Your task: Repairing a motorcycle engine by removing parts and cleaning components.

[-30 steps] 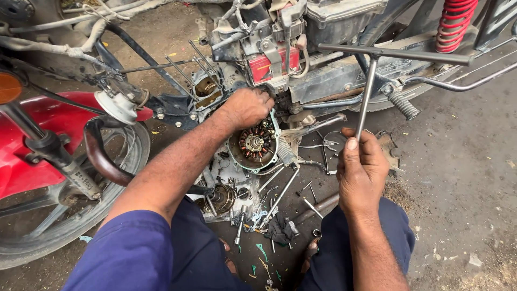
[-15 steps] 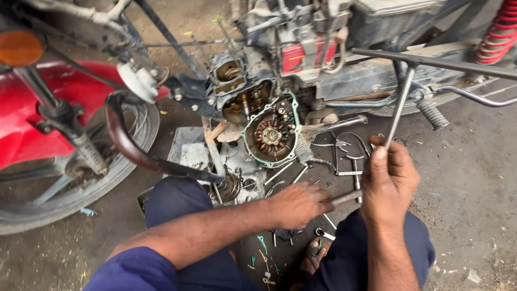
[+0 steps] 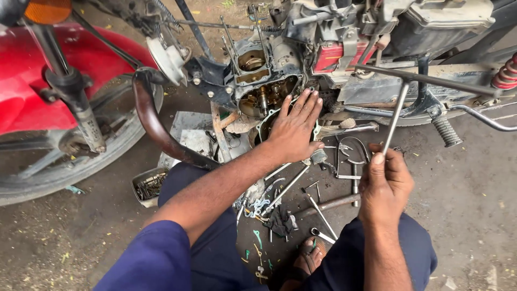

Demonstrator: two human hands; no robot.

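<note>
I sit on the ground before a stripped motorcycle engine with its side cover off. My left hand lies flat, fingers spread, against the round part low on the engine's open side and hides it. My right hand is closed around the lower end of a long metal T-handle wrench, whose shaft rises up and to the right to a crossbar. Loose spanners and bolts lie on the ground between my knees.
A red motorcycle with its front wheel stands at the left. A curved exhaust pipe runs in front of my left knee. A small tray of screws sits beside it. A footpeg and red shock spring are at the right.
My left hand has left the tools on the ground and gone back up onto the engine's side. The view has shifted lower and closer. My right hand still holds the wrench.
</note>
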